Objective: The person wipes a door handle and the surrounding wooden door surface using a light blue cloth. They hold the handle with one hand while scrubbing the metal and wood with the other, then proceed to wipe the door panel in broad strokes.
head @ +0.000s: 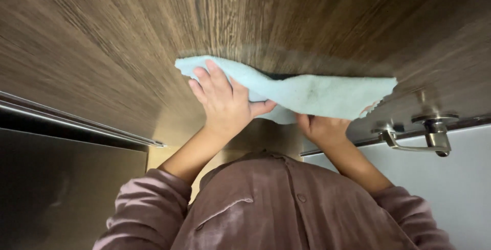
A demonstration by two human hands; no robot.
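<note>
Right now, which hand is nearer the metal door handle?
Right. The right hand, under the light blue cloth, sits just left of the door handle; the left hand presses the cloth farther left.

A dusty mauve, soft-woven button-front shirt [286, 204] is worn, filling the lower centre of the frame. A placket with one matching round button [302, 198] is seen right of centre. A stitched chest pocket flap [225, 211] is noted lower left of centre. Both long sleeves are pushed up, bunched at lower left [148, 204] and lower right [414, 214]. Forearms are left bare.
</note>
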